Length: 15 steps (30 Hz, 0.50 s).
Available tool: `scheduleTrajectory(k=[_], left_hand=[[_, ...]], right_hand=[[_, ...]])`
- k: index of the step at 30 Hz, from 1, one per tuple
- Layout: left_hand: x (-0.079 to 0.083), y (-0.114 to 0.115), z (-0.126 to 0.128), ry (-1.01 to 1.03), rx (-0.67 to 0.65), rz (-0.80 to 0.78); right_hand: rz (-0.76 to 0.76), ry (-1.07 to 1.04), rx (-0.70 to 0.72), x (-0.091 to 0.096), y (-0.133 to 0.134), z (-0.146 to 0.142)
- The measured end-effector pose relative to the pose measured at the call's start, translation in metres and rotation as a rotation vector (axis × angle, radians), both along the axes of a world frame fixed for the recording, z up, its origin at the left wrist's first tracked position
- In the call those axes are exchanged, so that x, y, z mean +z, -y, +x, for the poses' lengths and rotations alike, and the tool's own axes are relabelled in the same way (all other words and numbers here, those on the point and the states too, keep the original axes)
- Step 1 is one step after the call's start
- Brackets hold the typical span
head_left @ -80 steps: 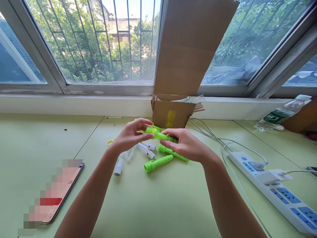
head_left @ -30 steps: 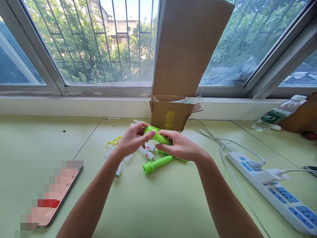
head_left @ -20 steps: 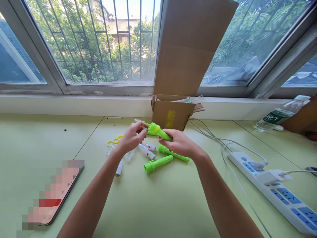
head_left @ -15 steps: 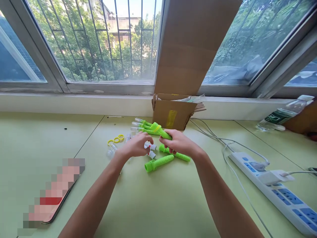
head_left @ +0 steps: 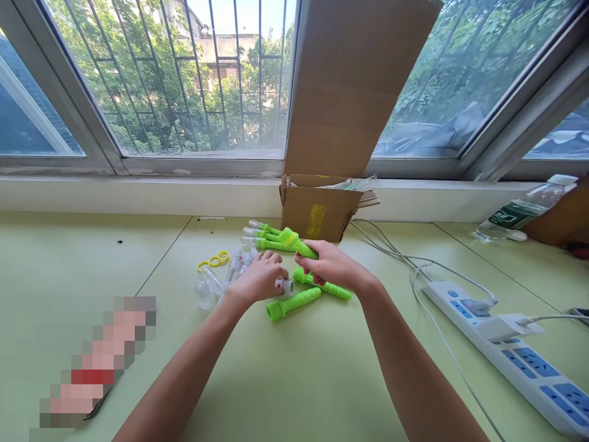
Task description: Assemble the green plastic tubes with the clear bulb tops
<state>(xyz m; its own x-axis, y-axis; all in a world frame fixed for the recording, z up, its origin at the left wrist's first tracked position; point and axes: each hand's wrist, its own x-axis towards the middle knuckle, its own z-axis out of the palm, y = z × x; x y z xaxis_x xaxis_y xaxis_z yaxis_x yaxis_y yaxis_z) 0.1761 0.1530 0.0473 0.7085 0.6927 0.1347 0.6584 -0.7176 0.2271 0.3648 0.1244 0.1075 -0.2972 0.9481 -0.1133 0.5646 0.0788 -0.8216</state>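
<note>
My right hand [head_left: 332,265] is closed round a bright green ribbed plastic tube [head_left: 298,243], its threaded end pointing up and left. My left hand [head_left: 258,277] lies low on the table with its fingers curled on a small white cylinder with a red mark [head_left: 285,285]. Just below the hands lies another green tube [head_left: 292,303], and a thinner green one [head_left: 327,286] pokes out under my right hand. Two or three finished green pieces with clear tips [head_left: 262,236] lie behind. Clear small tubes [head_left: 208,286] and yellow rings [head_left: 215,260] sit left of my left hand.
An open cardboard box [head_left: 318,210] stands against the window sill behind the hands. A white and blue power strip [head_left: 506,350] with a plugged charger and cables lies to the right. A water bottle [head_left: 524,211] lies far right. A phone [head_left: 92,374] rests at the left front.
My left hand has let go of the green tube's end and dropped to the table, closing on a small white piece. My right hand has kept the green tube and lowered slightly.
</note>
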Motion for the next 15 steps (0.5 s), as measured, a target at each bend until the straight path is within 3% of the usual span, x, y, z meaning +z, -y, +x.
scheduleTrajectory(k=[10, 15], left_hand=[[0.017, -0.011, -0.018, 0.618, 0.061, -0.440], [0.027, -0.015, -0.031, 0.732, 0.145, -0.473]], right_hand=[[0.021, 0.001, -0.009, 0.002, -0.001, 0.004], [0.136, 0.079, 0.012, 0.000, -0.002, 0.006]])
